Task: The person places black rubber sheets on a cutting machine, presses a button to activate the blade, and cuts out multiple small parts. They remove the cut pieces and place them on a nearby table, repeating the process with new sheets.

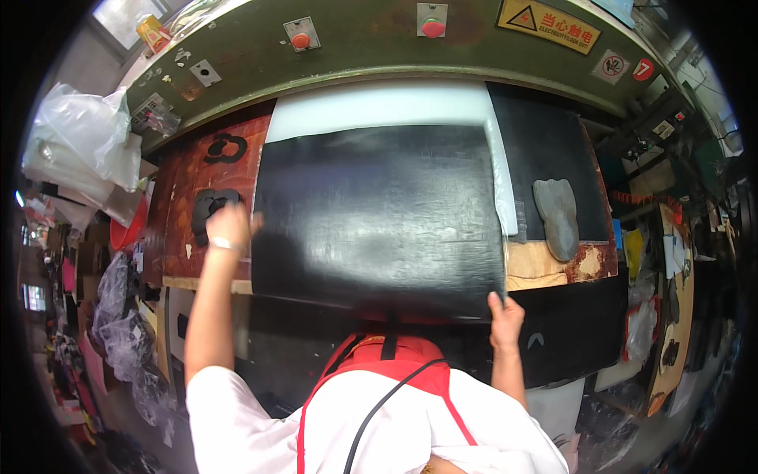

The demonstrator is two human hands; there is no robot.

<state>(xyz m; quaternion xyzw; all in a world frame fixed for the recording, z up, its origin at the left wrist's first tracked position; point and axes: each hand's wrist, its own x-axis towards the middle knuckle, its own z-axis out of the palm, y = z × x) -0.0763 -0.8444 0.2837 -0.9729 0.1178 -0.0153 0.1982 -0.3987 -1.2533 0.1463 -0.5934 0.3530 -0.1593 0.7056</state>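
Head view: one black rectangular sheet (371, 213), glossy, long axis left to right, lying over a white board (379, 103) that shows beyond its far and right edges. Right hand (507, 322): at the sheet's near right corner, fingers pinching the edge; sheet extends leftward and away from them. Left hand (229, 227): just beside the sheet's left edge, over the red-brown desk (178, 237); blurred, so whether its fingers are spread or pressed together cannot be told. One dark lobed cut-out (207, 207): at the left fingers, contact uncertain, the left hand being the nearer. One dark ring-like cut-out (225, 148): farther off, beyond the first.
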